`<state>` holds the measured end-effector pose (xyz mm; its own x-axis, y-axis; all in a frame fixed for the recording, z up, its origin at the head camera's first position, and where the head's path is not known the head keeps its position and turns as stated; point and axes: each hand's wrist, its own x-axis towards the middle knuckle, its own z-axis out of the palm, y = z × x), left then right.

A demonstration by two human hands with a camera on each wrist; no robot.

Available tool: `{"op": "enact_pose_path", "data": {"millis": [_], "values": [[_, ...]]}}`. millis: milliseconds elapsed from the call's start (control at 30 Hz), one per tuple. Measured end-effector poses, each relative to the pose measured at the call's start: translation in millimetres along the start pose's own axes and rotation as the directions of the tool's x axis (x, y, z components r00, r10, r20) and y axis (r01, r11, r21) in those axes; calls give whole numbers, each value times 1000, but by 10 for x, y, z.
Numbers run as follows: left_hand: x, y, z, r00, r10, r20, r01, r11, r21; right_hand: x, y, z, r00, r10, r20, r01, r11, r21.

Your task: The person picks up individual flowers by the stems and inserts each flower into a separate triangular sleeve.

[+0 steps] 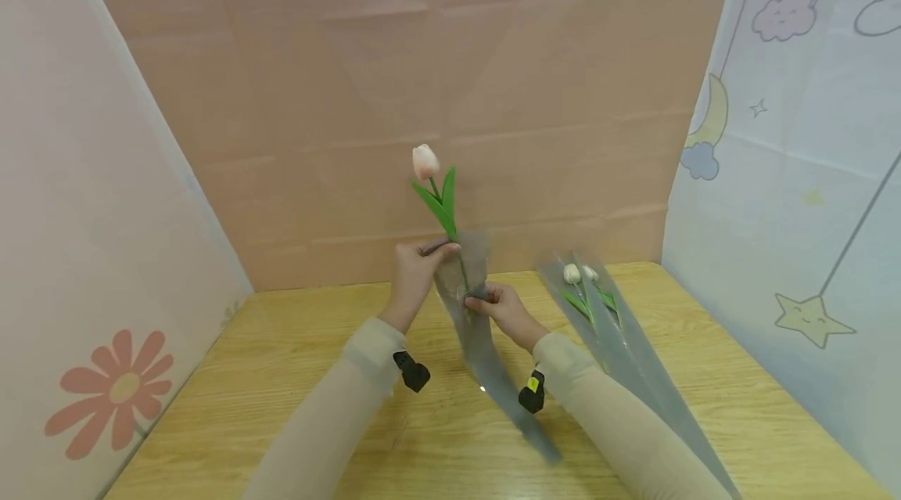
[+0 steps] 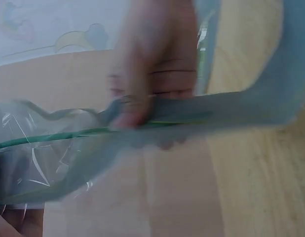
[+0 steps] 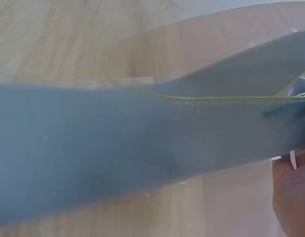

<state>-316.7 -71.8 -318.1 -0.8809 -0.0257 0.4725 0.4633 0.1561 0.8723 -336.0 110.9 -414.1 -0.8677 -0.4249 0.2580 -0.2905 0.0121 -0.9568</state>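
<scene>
An artificial tulip (image 1: pixel 425 162) with a pale pink bloom and green leaves stands tilted above the table, its lower stem inside a grey translucent wrapping sleeve (image 1: pixel 493 363). My left hand (image 1: pixel 415 275) pinches the sleeve's upper edge beside the stem, just below the leaves. Lower down, my right hand (image 1: pixel 508 311) pinches the sleeve and the stem within it. In the left wrist view, the green stem (image 2: pixel 54 139) shows through the clear film, and the right thumb presses over it. The sleeve's grey panel (image 3: pixel 118 148), with a gold line and small lettering, spans the right wrist view.
At the right, white tulips (image 1: pixel 572 275) in grey sleeves (image 1: pixel 651 375) lie on the wooden table (image 1: pixel 296 390). A peach backdrop (image 1: pixel 317 93) rises behind, and printed cloth walls (image 1: pixel 809 210) stand at both sides. Each wrist carries a small black camera (image 1: pixel 414 373).
</scene>
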Motion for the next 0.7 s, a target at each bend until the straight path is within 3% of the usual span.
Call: {"op": "enact_pose_path", "data": {"millis": [133, 233, 467, 567, 700], "values": [[69, 132, -51, 999, 1, -34, -1, 1000, -3, -8, 44, -3, 1000, 0, -28, 0, 1000, 8], [72, 167, -44, 999, -43, -21, 43, 999, -15, -9, 56, 2, 999, 9, -46, -9, 1000, 4], [-11, 7, 50, 981, -195, 17, 195, 980, -48, 1, 64, 19, 999, 8, -46, -7, 1000, 15], [-33, -30, 61, 986, -166, 29, 167, 985, -45, -2, 75, 17, 1000, 4, -27, -4, 1000, 2], [-10, -38, 49, 993, -120, -4, 120, 991, -59, -25, 112, -13, 998, 49, 27, -47, 997, -67]]}}
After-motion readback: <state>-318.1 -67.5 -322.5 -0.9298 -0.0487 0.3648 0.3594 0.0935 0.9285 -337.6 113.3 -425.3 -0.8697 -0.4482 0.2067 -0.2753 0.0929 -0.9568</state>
